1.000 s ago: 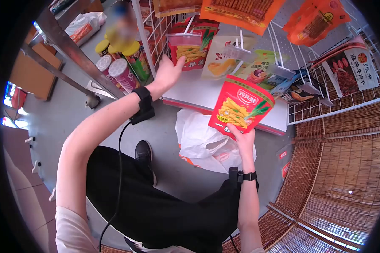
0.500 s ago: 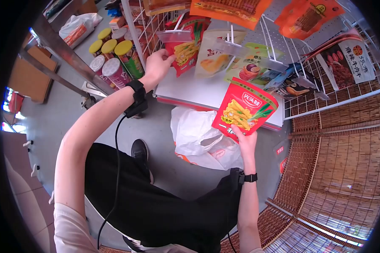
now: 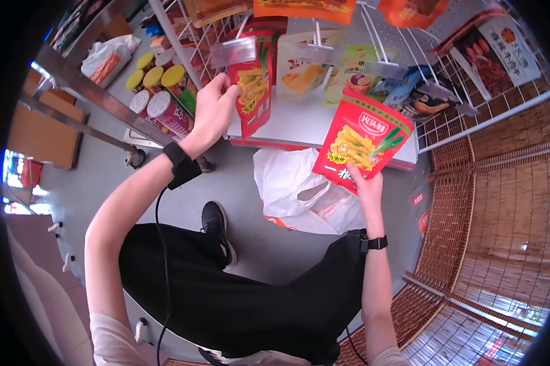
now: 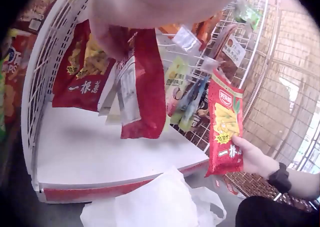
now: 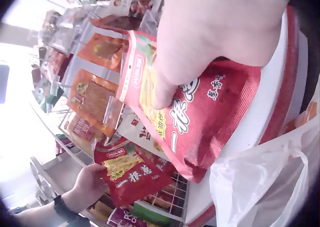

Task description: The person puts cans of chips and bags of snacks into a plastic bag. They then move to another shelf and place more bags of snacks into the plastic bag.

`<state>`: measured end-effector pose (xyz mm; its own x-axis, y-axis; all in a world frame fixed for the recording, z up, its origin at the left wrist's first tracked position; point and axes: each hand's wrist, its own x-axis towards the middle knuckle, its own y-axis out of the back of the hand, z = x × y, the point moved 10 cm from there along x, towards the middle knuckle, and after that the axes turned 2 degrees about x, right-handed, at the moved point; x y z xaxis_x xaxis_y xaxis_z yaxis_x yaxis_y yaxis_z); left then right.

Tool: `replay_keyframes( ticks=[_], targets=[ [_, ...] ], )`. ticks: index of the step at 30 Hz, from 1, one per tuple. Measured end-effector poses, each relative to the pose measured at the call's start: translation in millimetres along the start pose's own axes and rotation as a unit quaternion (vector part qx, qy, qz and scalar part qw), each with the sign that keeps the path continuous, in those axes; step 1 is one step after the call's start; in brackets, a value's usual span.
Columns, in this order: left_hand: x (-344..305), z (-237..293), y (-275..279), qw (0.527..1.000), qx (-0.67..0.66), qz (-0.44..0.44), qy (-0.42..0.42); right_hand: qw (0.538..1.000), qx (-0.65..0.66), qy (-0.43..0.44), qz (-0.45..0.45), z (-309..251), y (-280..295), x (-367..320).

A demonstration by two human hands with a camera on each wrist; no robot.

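My left hand pinches the edge of a red snack bag with yellow sticks printed on it, at the hook on the rack's left side. Turned at an angle, this bag shows its back in the left wrist view, with another red bag of the same design hanging behind it. Lower and to the right, my right hand holds a matching red snack bag by its bottom edge, thumb across the front. Its printed front faces up toward the head camera.
A white plastic bag lies on the floor before the white shelf base. Pale and green pouches hang beside the red ones. Lidded cans stand left of the wire side panel. A woven screen borders the right.
My left hand went from spread fingers beside the hanging red bag to pinching its edge, and has drawn it toward me, turning it. The right hand keeps holding its bag.
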<state>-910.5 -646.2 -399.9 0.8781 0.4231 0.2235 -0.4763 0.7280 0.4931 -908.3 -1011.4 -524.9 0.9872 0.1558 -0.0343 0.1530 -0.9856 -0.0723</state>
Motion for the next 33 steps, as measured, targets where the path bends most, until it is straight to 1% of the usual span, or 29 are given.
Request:
replay_keyframes(
  ticks=[1, 3, 5, 7, 8, 9, 11, 12, 14, 15, 16, 17, 18, 19, 20, 21, 22, 23, 24, 25, 27, 28, 29, 30, 31, 32, 33],
  targets=[
    [-4, 2, -1, 1.000, 0.003, -0.009, -0.004, 1.000, 0.005, -0.002, 0.009, 0, 1, 0],
    [-11, 9, 5, 0.998, -0.055, 0.002, -0.015, 0.999, 0.052, -0.002, 0.016, -2, -1, 1],
    [-20, 16, 8, 0.999, -0.030, -0.012, -0.022, 0.998, 0.064, -0.002, 0.017, -9, -4, 2],
    [-29, 24, 2, 0.997, -0.036, -0.049, -0.056, 0.995, 0.093, -0.025, -0.028, -9, -16, 2],
    [-32, 22, -3, 0.993, -0.074, -0.063, -0.063, 0.991, 0.123, -0.035, -0.046, -7, -21, 3],
    [-36, 20, -10, 0.991, -0.091, -0.089, -0.048, 0.990, 0.127, -0.034, -0.040, -10, -24, 3],
    [-41, 14, -23, 0.983, -0.116, -0.137, -0.033, 0.983, 0.156, -0.040, -0.091, -20, -45, -1],
    [-44, 20, -25, 0.982, -0.116, -0.142, -0.034, 0.977, 0.170, -0.051, -0.118, -17, -53, -1],
    [-56, 38, -47, 0.957, -0.172, -0.231, -0.027, 0.970, 0.197, -0.069, -0.125, -16, -61, -1],
    [-59, 47, -51, 0.956, -0.171, -0.235, -0.027, 0.961, 0.223, -0.085, -0.137, -17, -67, -2],
    [-65, 53, -63, 0.939, -0.203, -0.276, 0.002, 0.953, 0.242, -0.087, -0.160, -25, -73, -3],
    [-71, 56, -74, 0.919, -0.233, -0.317, 0.030, 0.954, 0.244, -0.085, -0.154, -24, -73, -1],
    [-75, 53, -82, 0.906, -0.225, -0.356, 0.045, 0.944, 0.269, -0.095, -0.167, -22, -75, 0],
    [-78, 55, -87, 0.904, -0.225, -0.361, 0.045, 0.933, 0.295, -0.105, -0.180, -21, -77, 0],
    [-83, 62, -94, 0.892, -0.241, -0.380, 0.030, 0.926, 0.312, -0.106, -0.185, -23, -77, 1],
    [-87, 69, -100, 0.880, -0.257, -0.400, 0.014, 0.927, 0.313, -0.104, -0.180, -23, -73, 4],
    [-88, 71, -104, 0.877, -0.255, -0.406, 0.012, 0.936, 0.282, -0.076, -0.199, -27, -71, 5],
    [-88, 71, -108, 0.883, -0.238, -0.404, 0.010, 0.942, 0.250, -0.048, -0.217, -31, -69, 5],
    [-89, 71, -111, 0.888, -0.220, -0.403, 0.008, 0.940, 0.246, -0.052, -0.229, -35, -68, 5],
    [-89, 70, -115, 0.893, -0.202, -0.401, 0.006, 0.941, 0.249, -0.050, -0.221, -37, -61, 7],
    [-87, 69, -124, 0.896, -0.183, -0.405, 0.004, 0.962, 0.156, -0.003, -0.226, -44, -50, 10],
    [-86, 65, -135, 0.897, -0.094, -0.433, -0.006, 0.965, 0.155, -0.009, -0.209, -52, -41, 10],
    [-87, 58, -145, 0.890, -0.004, -0.456, -0.015, 0.970, 0.125, -0.003, -0.207, -53, -29, 10],
    [-87, 56, -154, 0.888, 0.041, -0.457, -0.039, 0.977, 0.088, -0.001, -0.193, -52, -16, 11],
    [-87, 55, -163, 0.886, 0.042, -0.460, -0.037, 0.982, 0.051, 0.001, -0.180, -50, -1, 11],
    [-97, 54, -177, 0.851, 0.117, -0.506, -0.080, 0.986, 0.019, 0.005, -0.163, -52, 13, 10],
    [-108, 52, -190, 0.807, 0.190, -0.546, -0.124, 0.987, 0.020, 0.003, -0.161, -47, 26, 7]
  ],
)
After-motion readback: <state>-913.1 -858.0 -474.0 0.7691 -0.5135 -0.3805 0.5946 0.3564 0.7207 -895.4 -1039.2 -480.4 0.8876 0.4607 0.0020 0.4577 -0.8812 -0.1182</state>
